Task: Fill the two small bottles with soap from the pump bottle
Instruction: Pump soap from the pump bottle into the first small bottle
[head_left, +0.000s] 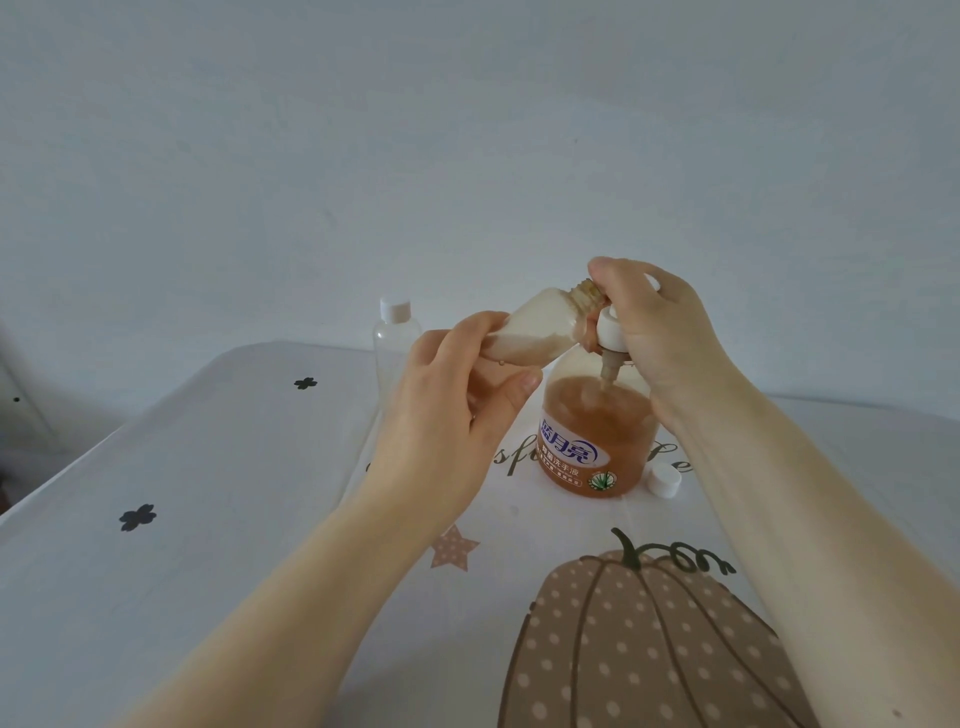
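Observation:
The pump bottle (597, 441), clear with orange soap and a blue-and-white label, stands on the table at centre. My right hand (660, 332) is over its white pump head (610, 330), fingers curled around it. My left hand (457, 400) grips a small bottle (540, 325), tilted with its open threaded neck up against the pump spout; it looks filled with pale soap. A second small clear bottle (395, 338) with a white cap stands upright behind my left hand and looks empty. A loose white cap (664, 480) lies right of the pump bottle.
The table (208, 467) is covered by a white cloth with black clover marks, a star and a large dotted pumpkin print near the front. A plain pale wall rises behind. The table's left edge drops off at the far left.

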